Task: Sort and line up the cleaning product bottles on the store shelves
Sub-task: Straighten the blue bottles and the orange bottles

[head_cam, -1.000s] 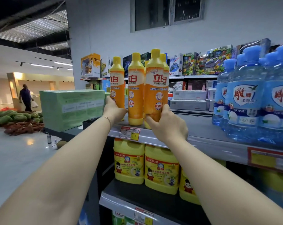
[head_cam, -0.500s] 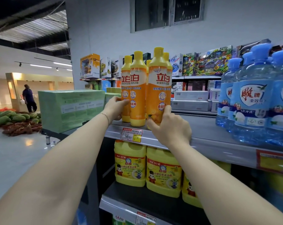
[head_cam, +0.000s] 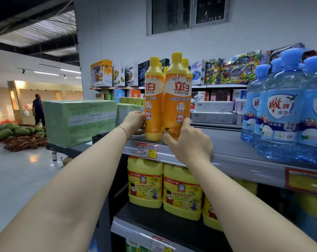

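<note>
Head view:

- Shelf (head_cam: pixel 232 142): grey metal top tier, front edge running from about 9 o'clock at centre down toward 4 o'clock of the frame.
- Orange bottles, yellow caps, stood upright in a tight cluster at the shelf's left end. Front pair: left orange bottle (head_cam: pixel 154 99) and right orange bottle (head_cam: pixel 177 95), side by side and touching or nearly so. More yellow caps showed behind them; count not clear.
- Left hand (head_cam: pixel 134 120): reached in from 7 o'clock, fingers curled against the lower left side of the left orange bottle, at 9 o'clock of that bottle. Contact seen; whether it gripped a bottle behind could not be told. Thin bracelet on the wrist.
- Right hand (head_cam: pixel 188 144): reached in from 5 o'clock, fingers wrapped around the base of the right orange bottle, thumb on its right side at label height. Hand closed on that bottle; base at or just above the shelf edge, hidden by the fingers.
- Price tag (head_cam: pixel 146 150) on the shelf lip, directly at 6 o'clock of the left orange bottle.
- Blue bottles (head_cam: pixel 279 113): large, clear blue, upright on the same shelf at 3 o'clock of the orange cluster, well apart from it.
- Yellow jugs (head_cam: pixel 182 191): in a row on the tier below, at 6 o'clock of the orange cluster.
- Green cartons (head_cam: pixel 79 120) stood at 9 o'clock of the hands, beyond the shelf end.
</note>
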Available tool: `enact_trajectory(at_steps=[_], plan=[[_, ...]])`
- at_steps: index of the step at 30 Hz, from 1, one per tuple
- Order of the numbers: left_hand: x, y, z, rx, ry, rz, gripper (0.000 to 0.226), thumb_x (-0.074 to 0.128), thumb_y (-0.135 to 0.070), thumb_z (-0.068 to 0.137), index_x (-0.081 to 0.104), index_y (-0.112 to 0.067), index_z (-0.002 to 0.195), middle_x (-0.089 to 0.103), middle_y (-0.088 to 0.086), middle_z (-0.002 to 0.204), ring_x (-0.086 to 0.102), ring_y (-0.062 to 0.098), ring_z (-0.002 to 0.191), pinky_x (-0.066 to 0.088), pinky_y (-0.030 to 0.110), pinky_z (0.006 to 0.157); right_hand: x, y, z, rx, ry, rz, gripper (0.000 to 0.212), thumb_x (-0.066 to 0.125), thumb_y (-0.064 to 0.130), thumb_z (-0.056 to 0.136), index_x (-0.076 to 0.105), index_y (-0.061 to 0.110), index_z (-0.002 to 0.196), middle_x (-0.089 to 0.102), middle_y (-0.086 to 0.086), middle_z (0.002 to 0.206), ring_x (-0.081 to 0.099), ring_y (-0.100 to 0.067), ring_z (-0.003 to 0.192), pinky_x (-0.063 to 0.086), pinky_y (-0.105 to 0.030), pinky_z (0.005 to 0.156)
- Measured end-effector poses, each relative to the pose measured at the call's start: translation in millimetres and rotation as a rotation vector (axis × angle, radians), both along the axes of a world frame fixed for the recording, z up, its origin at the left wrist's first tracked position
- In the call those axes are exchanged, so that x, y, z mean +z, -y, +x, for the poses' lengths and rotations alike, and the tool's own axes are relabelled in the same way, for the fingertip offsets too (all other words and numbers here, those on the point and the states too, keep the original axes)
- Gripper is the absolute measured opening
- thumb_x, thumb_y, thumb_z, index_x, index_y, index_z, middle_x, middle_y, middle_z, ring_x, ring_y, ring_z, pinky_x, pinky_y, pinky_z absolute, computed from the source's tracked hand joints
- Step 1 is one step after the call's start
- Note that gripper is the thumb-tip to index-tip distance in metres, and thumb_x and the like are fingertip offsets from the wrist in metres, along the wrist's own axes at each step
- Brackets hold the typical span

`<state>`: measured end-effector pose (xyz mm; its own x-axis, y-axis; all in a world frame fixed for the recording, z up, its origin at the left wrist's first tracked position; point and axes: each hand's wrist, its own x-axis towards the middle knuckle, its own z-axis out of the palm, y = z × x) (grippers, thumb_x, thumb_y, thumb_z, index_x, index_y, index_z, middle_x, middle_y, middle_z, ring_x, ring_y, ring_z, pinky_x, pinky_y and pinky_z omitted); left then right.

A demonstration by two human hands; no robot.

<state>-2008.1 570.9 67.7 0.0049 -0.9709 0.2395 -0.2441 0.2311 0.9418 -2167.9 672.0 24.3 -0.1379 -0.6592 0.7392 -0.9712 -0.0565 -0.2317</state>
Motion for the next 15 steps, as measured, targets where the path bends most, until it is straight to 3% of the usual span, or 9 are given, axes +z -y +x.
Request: enact_trajectory(at_steps=[2, 5, 10, 13, 15], plan=[[1.3, -0.1, -2.0, 0.012, -0.002, 0.011, 0.026, 0.039, -0.021, 0.100, 0.056, -0.005, 0.112, 0.062, 0.017, 0.108, 0.061, 0.024, 0.088, 0.055, 0.035, 0.074, 0.0, -1.2, -0.1, 0.003, -0.002, 0.002, 0.053, 0.036, 0.067, 0.087, 0.039, 0.018, 0.107, 0.057, -0.002, 0.084, 0.050, -0.022, 0.066, 0.041, -0.028, 0.056], [5.1, -0.6, -3.8, -0.024, -0.076, 0.073, 0.035, 0.040, -0.035, 0.100, 0.055, -0.011, 0.120, 0.064, 0.011, 0.115, 0.061, 0.026, 0.105, 0.047, 0.046, 0.097, 0.4, -2.9, -0.2, 0.003, -0.013, 0.009, 0.053, 0.036, 0.067, 0.088, 0.039, 0.017, 0.107, 0.055, -0.002, 0.083, 0.049, -0.022, 0.067, 0.041, -0.029, 0.056], [9.8, 1.3, -6.6, -0.114, -0.184, 0.144, 0.057, 0.042, -0.063, 0.091, 0.056, -0.017, 0.123, 0.060, 0.007, 0.121, 0.055, 0.026, 0.115, 0.040, 0.050, 0.104, 0.3, -1.5, -0.2, 0.003, -0.025, 0.009, 0.054, 0.035, 0.066, 0.088, 0.040, 0.017, 0.108, 0.058, -0.002, 0.086, 0.048, -0.021, 0.068, 0.041, -0.028, 0.057], [11.1, 1.2, -9.4, -0.145, -0.172, 0.163, 0.064, 0.040, -0.067, 0.089, 0.051, -0.019, 0.129, 0.056, 0.006, 0.121, 0.051, 0.026, 0.119, 0.033, 0.052, 0.110, -0.4, -0.4, -0.5, 0.007, -0.028, 0.005, 0.053, 0.034, 0.066, 0.088, 0.040, 0.017, 0.109, 0.059, -0.002, 0.087, 0.048, -0.021, 0.068, 0.043, -0.028, 0.057], [12.3, 0.7, -9.2, -0.151, -0.162, 0.184, 0.060, 0.040, -0.067, 0.089, 0.056, -0.018, 0.119, 0.057, 0.007, 0.118, 0.052, 0.025, 0.117, 0.034, 0.051, 0.110, -0.5, -0.5, -0.3, 0.006, -0.032, -0.005, 0.053, 0.034, 0.066, 0.088, 0.040, 0.017, 0.108, 0.057, -0.001, 0.085, 0.048, -0.021, 0.068, 0.042, -0.028, 0.056]])
